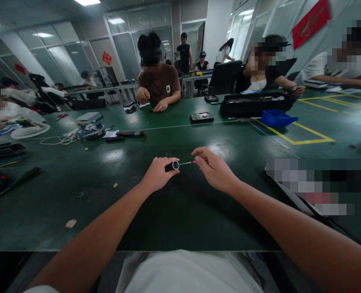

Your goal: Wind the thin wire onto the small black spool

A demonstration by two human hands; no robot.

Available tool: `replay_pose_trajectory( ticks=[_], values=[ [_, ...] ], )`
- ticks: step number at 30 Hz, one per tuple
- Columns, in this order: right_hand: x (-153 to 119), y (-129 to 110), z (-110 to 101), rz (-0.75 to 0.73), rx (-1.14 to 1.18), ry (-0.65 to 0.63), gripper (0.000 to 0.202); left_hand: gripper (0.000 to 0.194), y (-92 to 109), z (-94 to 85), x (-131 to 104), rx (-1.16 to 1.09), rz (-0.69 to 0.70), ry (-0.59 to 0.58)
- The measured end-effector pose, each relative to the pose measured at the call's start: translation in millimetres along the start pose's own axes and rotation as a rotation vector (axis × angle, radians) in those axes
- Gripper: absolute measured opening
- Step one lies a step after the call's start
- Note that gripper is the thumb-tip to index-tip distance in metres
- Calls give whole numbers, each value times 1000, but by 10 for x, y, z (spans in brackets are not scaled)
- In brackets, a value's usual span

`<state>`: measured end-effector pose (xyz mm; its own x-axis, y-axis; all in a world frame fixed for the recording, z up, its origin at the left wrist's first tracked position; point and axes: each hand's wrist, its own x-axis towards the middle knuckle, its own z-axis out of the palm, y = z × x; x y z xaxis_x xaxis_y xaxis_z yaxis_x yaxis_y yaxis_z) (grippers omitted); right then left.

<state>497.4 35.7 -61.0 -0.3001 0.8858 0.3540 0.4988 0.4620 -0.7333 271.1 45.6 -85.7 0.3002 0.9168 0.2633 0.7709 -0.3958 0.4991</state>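
Near the middle of the green table, my left hand (158, 174) is closed around a small black cylindrical part (175, 165) with a pale ring at its end. To its right, my right hand (214, 168) pinches the red end of a screwdriver (186, 163). The thin metal shaft points left and reaches the side of the cylindrical part; its tip is too small to make out. Both hands are held just above the tabletop, a short gap apart. What the cylindrical part belongs to cannot be told.
A circuit board module (201, 117) lies ahead, with a long black housing (256, 104) and a blue tray (278, 118) to its right. Cables (90, 131) and a dark pen-like tool (131, 133) lie left. A person (160, 81) works across the green table (107, 228).
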Motion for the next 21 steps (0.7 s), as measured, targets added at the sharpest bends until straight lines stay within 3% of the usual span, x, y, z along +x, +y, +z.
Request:
replay_pose_trajectory(
  ticks=[6,10,12,16,21],
  values=[
    [43,60,59,89,321,114,19,36,-5,1,7,-7,-2,35],
    [129,189,82,378,848,117,27,37,31,-23,12,-53,88,63],
    [157,243,90,490,970,106,27,36,41,-34,18,-58,107,75],
    [161,269,120,419,906,207,25,37,31,-35,23,-46,61,55],
    [130,248,149,288,728,222,25,39,26,-28,18,-28,53,42]
  ],
)
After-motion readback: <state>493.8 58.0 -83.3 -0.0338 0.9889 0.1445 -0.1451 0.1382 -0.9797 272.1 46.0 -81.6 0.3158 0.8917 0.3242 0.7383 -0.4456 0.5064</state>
